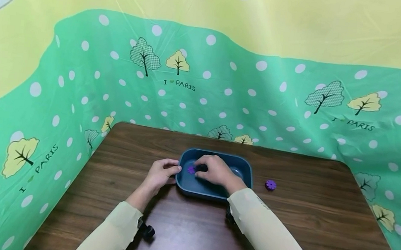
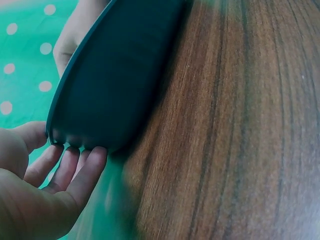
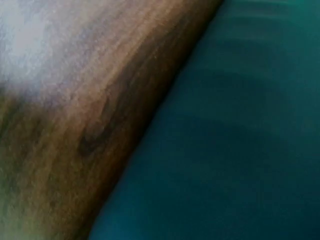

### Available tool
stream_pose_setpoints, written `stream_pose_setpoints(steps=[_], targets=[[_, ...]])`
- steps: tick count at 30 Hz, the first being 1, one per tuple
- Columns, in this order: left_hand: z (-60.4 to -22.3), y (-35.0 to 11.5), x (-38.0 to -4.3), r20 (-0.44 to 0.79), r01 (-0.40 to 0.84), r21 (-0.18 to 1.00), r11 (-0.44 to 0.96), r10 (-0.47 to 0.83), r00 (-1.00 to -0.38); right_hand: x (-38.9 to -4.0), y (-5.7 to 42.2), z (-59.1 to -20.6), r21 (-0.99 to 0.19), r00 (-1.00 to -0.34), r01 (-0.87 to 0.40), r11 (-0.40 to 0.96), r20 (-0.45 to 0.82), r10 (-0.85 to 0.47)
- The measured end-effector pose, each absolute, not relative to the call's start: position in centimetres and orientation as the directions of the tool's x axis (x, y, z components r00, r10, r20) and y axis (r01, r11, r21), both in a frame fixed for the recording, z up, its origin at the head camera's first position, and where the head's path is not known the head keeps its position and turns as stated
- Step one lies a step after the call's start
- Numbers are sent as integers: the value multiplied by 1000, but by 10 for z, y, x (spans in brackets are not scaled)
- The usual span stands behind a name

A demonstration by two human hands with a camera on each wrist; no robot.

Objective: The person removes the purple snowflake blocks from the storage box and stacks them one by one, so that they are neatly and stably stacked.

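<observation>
A dark blue rectangular tray [image 1: 201, 193] with rounded corners stands on the wooden table. At its left end my left hand [image 1: 160, 174] grips the wall. In the left wrist view the thumb lies at the rim and the fingers [image 2: 87, 175] press against the outer side. My right hand [image 1: 215, 170] reaches over the near side into the tray, forefinger and thumb curved around a purple flower-shaped piece [image 1: 191, 169] near the left end. The right wrist view shows only the tray's outer wall [image 3: 225, 150], blurred, and neither hand nor piece.
Another purple flower-shaped piece [image 1: 270, 185] lies on the table to the right of the tray. The brown wood-grain table [image 1: 187, 232] reaches back to a green and yellow printed cloth [image 1: 251, 81], which hangs behind it and along both sides.
</observation>
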State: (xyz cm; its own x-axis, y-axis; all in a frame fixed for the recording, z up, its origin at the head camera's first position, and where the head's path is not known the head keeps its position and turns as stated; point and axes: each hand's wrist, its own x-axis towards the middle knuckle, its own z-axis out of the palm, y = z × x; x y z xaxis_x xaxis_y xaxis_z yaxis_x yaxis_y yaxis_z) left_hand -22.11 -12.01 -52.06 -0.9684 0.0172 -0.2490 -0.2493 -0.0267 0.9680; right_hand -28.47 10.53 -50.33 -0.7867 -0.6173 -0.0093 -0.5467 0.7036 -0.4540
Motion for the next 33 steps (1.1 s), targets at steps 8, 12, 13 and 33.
stream_pose_setpoints(steps=[8, 12, 13, 33], targets=[[-519, -121, -221, -249, -250, 968, -25, 22, -968, -285, 99, -507, -398, -780, -557, 729, -50, -623], [-519, -121, -221, -253, -254, 967, -20, 25, -967, -285, 95, -506, -358, -786, -552, 753, -77, -613], [-519, -121, -221, -255, -255, 967, -19, 25, -967, -285, 95, -506, -351, -786, -553, 756, -82, -613], [-517, -119, -222, -260, -260, 966, -5, 12, -966, -289, 85, -504, -184, -747, -633, 752, -110, -656]])
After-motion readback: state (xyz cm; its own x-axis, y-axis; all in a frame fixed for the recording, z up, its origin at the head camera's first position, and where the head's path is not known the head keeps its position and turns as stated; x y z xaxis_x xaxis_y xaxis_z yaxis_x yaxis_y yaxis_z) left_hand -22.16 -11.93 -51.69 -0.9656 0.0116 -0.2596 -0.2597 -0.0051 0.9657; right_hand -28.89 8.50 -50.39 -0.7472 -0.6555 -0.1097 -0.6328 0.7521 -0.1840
